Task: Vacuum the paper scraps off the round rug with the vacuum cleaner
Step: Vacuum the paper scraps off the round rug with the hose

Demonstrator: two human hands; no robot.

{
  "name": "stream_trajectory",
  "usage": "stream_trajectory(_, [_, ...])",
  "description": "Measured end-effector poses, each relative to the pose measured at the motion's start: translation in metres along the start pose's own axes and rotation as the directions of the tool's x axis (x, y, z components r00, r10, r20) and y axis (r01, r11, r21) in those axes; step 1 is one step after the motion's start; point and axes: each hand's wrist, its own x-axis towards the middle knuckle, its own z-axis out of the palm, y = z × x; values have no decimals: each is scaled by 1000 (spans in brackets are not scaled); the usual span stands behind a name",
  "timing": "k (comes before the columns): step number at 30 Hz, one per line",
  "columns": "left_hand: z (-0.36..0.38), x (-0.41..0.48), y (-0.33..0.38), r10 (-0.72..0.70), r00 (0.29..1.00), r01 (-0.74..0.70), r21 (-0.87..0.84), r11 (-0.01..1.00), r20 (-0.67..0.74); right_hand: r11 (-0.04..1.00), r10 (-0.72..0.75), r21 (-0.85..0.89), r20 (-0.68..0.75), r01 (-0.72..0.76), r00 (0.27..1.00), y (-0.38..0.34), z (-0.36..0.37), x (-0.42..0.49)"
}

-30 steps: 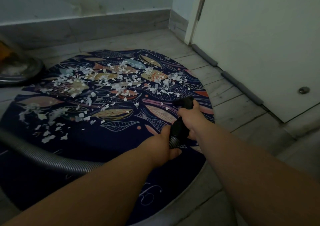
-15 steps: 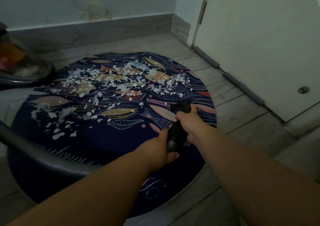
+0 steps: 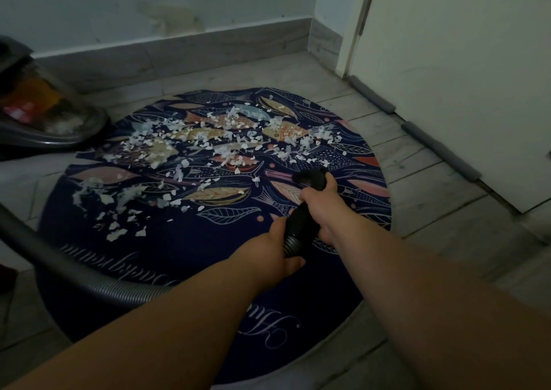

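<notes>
Nozzle (image 3: 299, 225) steered two-handed for control: fingers of right hand (image 3: 322, 207) curled near mouth, left hand (image 3: 277, 249) wrapped round hose (image 3: 89, 279) end. Aimed at paper scraps (image 3: 226, 139) (mostly far side) on round rug (image 3: 179, 258).

the room is dim and looks grey-blue. the door (image 3: 462, 76) on the right and the wall (image 3: 149, 7) at the top are the lightest parts. the rug (image 3: 185, 255) is very dark, so the white paper scraps (image 3: 226, 139) stand out. shadows are soft. the arms (image 3: 179, 315) look big and a bit fuzzy. the vacuum cleaner (image 3: 44, 115) at the left edge is blurry. floor (image 3: 432, 210) lines bend near the edges.
</notes>
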Motion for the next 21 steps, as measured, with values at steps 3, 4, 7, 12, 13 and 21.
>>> stream_trajectory(3, [-3,2,-5,-26,1000,26,-9,1000,-13,1000,1,-16,27,-1,1000,-3,8,7])
stream_trajectory(4, [-4,2,-7,-36,999,36,-14,999,-16,1000,9,-14,44,-9,999,-5,12,8])
stream_trajectory(7, [-9,-1,-17,-77,997,76,-27,997,-28,999,32,-30,89,-29,996,-8,30,10])
stream_trajectory(12, [-14,-8,-27,-110,993,108,-47,993,-43,998,10,-60,134,-2,991,-11,50,12])
stream_trajectory(13, [-14,-8,-28,-115,992,112,-48,992,-43,998,10,-59,137,-2,991,-10,51,12])
stream_trajectory(21, [-8,-16,-29,-121,991,118,-55,992,-51,998,21,-55,156,-13,988,-4,52,12])
